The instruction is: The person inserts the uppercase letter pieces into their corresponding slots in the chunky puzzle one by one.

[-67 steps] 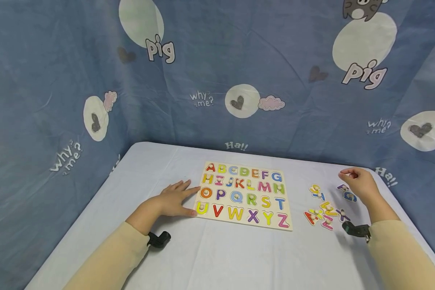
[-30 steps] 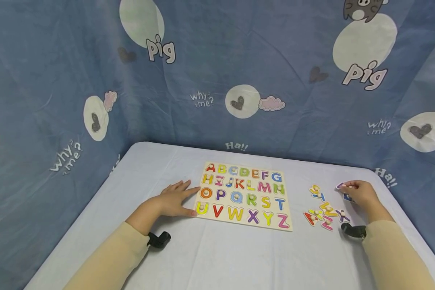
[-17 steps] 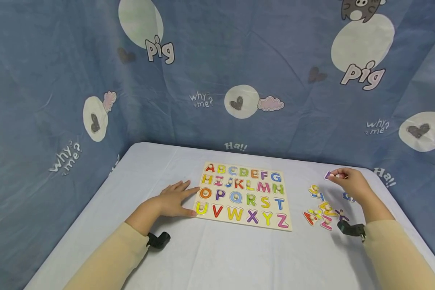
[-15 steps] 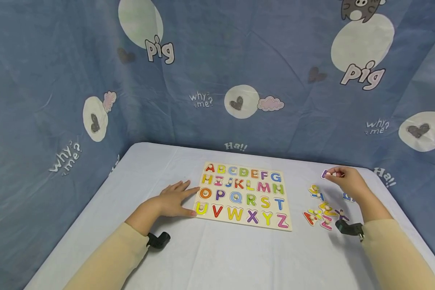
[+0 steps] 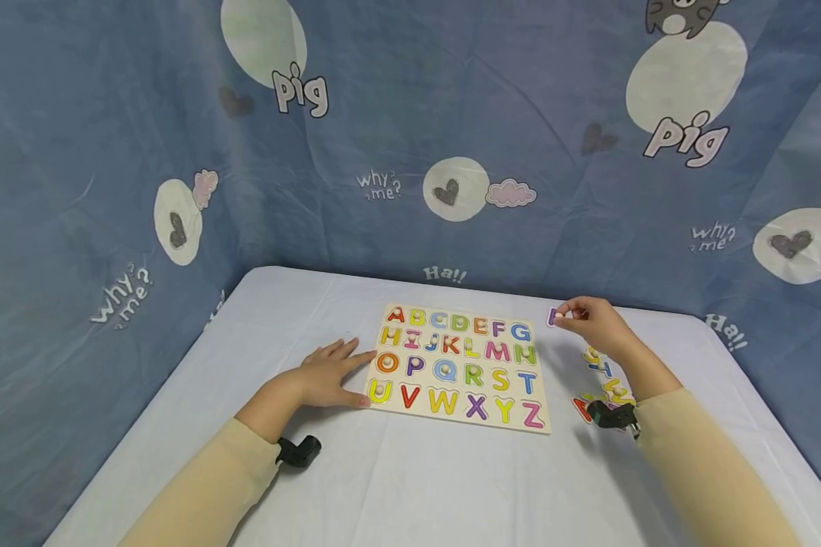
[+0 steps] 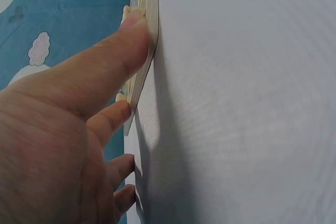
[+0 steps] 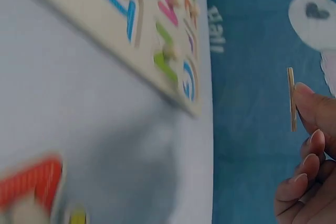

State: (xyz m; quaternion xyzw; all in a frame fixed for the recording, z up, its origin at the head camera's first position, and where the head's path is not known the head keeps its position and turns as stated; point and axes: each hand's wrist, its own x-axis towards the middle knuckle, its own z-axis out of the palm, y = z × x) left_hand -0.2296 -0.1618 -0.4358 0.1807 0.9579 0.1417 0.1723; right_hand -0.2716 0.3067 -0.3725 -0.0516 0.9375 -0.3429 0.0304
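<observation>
My left hand (image 5: 323,380) lies with spread, straight fingers at the left side of the wooden alphabet puzzle board (image 5: 420,416). Thumb and index finger touch the board's edge, as the left wrist view also shows with the thumb (image 6: 113,51) on it. Above the table, just off the board's far right corner, my right hand (image 5: 595,325) pinches a purple letter puzzle piece (image 5: 553,317) between thumb and fingertips. That piece appears edge-on as a thin strip (image 7: 292,99) in the right wrist view; its letter is not clearly readable.
Loose letter pieces lie right of the board, among them a yellow W (image 5: 617,391) and a red letter (image 5: 581,409), partly hidden by the right wrist camera (image 5: 612,415). Several knobbed letters sit in the board. A blue printed curtain (image 5: 383,251) stands behind the white table.
My right hand reached down to the pieces at the far right, took hold of the purple letter piece, lifted it and carried it left towards the board. The left hand stayed in place.
</observation>
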